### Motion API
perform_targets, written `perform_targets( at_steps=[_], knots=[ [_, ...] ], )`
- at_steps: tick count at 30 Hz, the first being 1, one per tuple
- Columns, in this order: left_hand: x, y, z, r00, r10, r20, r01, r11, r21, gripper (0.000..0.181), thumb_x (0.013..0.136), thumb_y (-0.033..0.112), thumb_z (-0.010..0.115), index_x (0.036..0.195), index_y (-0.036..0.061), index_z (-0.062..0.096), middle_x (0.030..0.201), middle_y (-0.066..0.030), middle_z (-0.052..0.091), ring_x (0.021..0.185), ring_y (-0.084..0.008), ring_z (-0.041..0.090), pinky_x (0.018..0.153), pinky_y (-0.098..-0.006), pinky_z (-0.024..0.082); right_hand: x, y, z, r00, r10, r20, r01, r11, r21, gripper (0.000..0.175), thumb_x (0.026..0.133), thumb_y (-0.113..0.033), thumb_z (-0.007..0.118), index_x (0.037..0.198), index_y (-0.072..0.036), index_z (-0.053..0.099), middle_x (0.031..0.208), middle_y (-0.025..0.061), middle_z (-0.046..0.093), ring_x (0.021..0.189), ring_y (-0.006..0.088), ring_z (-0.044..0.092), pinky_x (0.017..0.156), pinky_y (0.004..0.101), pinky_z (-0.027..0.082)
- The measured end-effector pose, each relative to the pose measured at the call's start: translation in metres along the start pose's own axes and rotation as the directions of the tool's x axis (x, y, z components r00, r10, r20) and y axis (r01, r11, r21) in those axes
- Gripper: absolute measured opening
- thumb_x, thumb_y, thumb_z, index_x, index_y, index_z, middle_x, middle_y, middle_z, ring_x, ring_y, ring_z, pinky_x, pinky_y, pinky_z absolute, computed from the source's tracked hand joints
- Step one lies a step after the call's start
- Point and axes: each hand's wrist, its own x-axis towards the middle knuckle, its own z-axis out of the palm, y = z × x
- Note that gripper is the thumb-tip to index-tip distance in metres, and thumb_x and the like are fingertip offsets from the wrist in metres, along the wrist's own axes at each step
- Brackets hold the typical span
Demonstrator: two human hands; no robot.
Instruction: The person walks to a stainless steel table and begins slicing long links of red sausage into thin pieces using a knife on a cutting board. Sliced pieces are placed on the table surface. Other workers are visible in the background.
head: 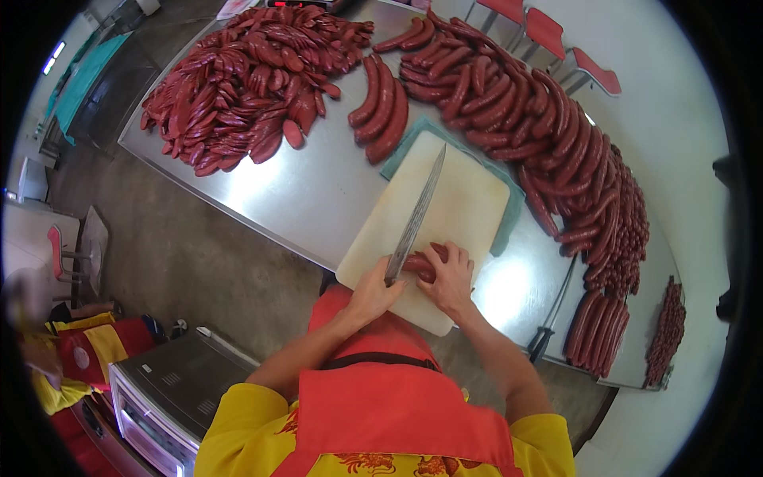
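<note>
My left hand [375, 292] grips a long knife [420, 208] near the handle; its blade points away from me over a white cutting board [465, 191]. My right hand [450, 277] is closed over red sausages [423, 265] on the near part of the board, just right of the knife's heel. The knife handle is hidden in my left hand. Beyond the board lie several whole sausages [381, 110] side by side. A large heap of obliquely sliced sausage [238, 89] is at the far left, and a long pile of whole sausages [506, 101] curves along the right.
A teal cloth [509, 229] lies under the board on the steel table [286, 197]. A sharpening steel [545, 337] rests at the right near edge beside a row of sausages [596, 334]. Red chairs [542, 33] stand beyond the table. Another person [98, 358] is at lower left, near a metal appliance [179, 381].
</note>
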Motion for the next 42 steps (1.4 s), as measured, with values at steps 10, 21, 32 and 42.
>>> perform_targets(
  at_steps=[10,21,32,42],
  knots=[
    [-0.014,-0.038,-0.108,0.923,-0.107,-0.37,0.083,0.993,-0.082,0.04,0.091,0.019,0.077,0.122,-0.0028,0.062,0.087,-0.0167,0.074,0.076,-0.0208,0.069,0.071,-0.038,0.055,0.123,-0.072,0.035,0.989,0.127,-0.076,-0.104,0.962,0.252,0.056,0.077,-0.023,0.079,0.13,-0.015,0.067,0.125,0.0192,0.057,0.111,0.0426,0.056,0.097,0.0527,0.048],
    [-0.007,-0.048,-0.245,0.617,-0.273,-0.738,0.166,0.962,-0.217,0.021,0.095,0.01,0.073,0.11,-0.0005,0.064,0.079,-0.0028,0.068,0.065,-0.0074,0.055,0.057,-0.0286,0.047,0.327,-0.323,0.114,0.904,-0.42,0.082,0.416,0.908,0.056,0.067,0.08,-0.043,0.082,0.137,-0.017,0.059,0.143,0.0177,0.047,0.13,0.0404,0.046,0.1,0.0612,0.041],
    [0.036,-0.101,-0.282,0.609,-0.192,-0.77,0.111,0.981,-0.156,0.016,0.101,0.013,0.068,0.096,0.0045,0.056,0.065,0.0024,0.052,0.05,-0.006,0.047,0.043,-0.0273,0.037,0.328,-0.317,0.143,0.865,-0.454,0.212,0.405,0.883,0.236,0.102,0.082,-0.053,0.08,0.164,-0.016,0.032,0.172,0.0208,0.015,0.153,0.0477,0.025,0.116,0.0745,0.024],
    [0.014,-0.1,-0.264,0.676,-0.281,-0.681,0.184,0.96,-0.213,0.012,0.098,0.009,0.068,0.097,0.0005,0.06,0.071,0.0012,0.057,0.063,-0.0058,0.048,0.055,-0.0294,0.042,0.409,-0.065,0.088,0.978,-0.111,0.179,0.166,0.93,-0.329,0.039,0.087,-0.008,0.063,0.125,-0.015,0.069,0.162,0.0159,0.039,0.148,0.0462,0.036,0.113,0.0725,0.033]
  ],
)
